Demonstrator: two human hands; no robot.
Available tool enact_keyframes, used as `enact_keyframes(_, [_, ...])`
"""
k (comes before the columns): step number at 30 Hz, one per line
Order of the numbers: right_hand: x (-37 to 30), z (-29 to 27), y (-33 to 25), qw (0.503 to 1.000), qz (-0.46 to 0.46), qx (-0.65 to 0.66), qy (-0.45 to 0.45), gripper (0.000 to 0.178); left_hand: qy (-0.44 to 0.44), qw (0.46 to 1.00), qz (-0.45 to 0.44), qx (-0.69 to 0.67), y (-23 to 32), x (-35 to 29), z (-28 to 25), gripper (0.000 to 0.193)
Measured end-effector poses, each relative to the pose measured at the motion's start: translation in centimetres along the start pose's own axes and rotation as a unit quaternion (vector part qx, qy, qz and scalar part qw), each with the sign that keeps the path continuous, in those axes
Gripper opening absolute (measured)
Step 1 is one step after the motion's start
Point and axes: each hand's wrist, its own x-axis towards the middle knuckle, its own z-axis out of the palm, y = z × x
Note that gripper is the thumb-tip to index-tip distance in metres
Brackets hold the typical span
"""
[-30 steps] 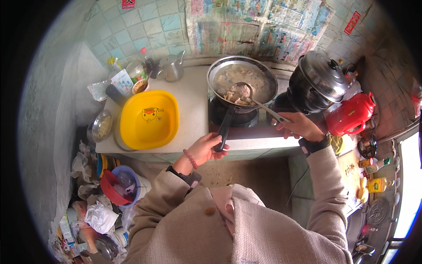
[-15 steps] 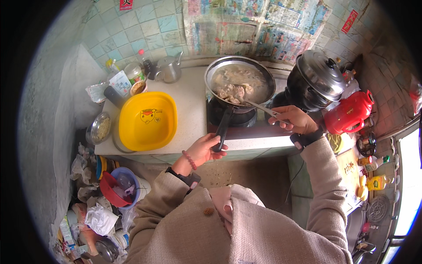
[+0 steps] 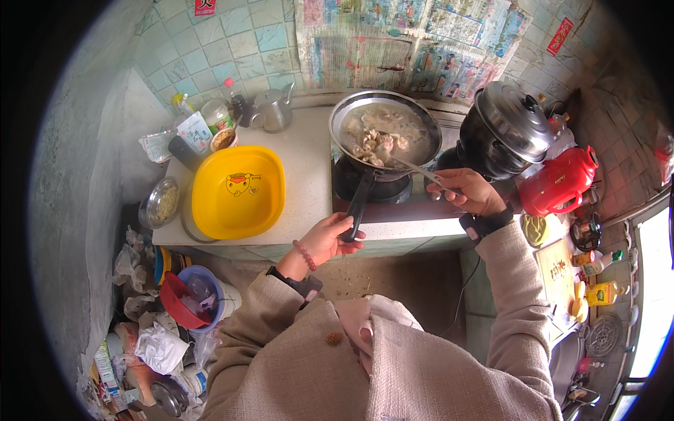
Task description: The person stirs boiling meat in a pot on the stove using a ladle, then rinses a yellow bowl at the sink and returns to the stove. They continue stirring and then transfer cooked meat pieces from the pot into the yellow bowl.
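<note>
A frying pan (image 3: 430, 156) full of cloudy liquid and pieces of meat (image 3: 375, 144) rests on the stove (image 3: 449, 209). My left hand (image 3: 324, 242) is closed round the pan's black handle, near its end. In my right hand (image 3: 472, 191) is the grey handle of a spatula or ladle (image 3: 419, 170), slanting down over the pan's near right rim. The tool's head is among the meat, mostly hidden by liquid and food, so its exact kind does not show. A yellow basin (image 3: 254, 208) with a cartoon print stands on the counter to the left.
Right of the pan sits a large lidded steel pot (image 3: 507, 130), with a red thermos (image 3: 558, 181) beside it. A metal teapot (image 3: 272, 111), jars and bottles line the back left. A metal bowl (image 3: 161, 203) is at the counter's left edge. Buckets (image 3: 223, 302) and bags crowd the floor.
The tool's head and the meat pieces around it have shifted slightly in the pan. My right hand has moved very little, and my left hand keeps its grip on the handle.
</note>
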Motion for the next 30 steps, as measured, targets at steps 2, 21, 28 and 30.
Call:
enact_keyframes(2, [-0.2, 0.3, -0.2, 1.000, -0.006, -0.013, 0.014, 0.036, 0.000, 1.000, 0.001, -0.002, 0.0, 0.0, 0.0, 0.024])
enact_keyframes(21, [-0.8, 2.5, 0.2, 0.986, -0.076, -0.145, 0.037, 0.040, 0.010, 1.000, 0.003, -0.011, -0.3, -0.2, 0.2, 0.023])
enact_keyframes(28, [-1.2, 4.7, 0.9, 0.968, -0.089, -0.227, 0.063, 0.041, 0.021, 1.000, 0.000, -0.013, -0.4, -0.1, 0.2, 0.023])
enact_keyframes(30, [-1.5, 5.4, 1.5, 0.954, -0.093, -0.277, 0.074, 0.040, 0.014, 1.000, 0.002, -0.014, -0.4, -0.2, 0.2, 0.023])
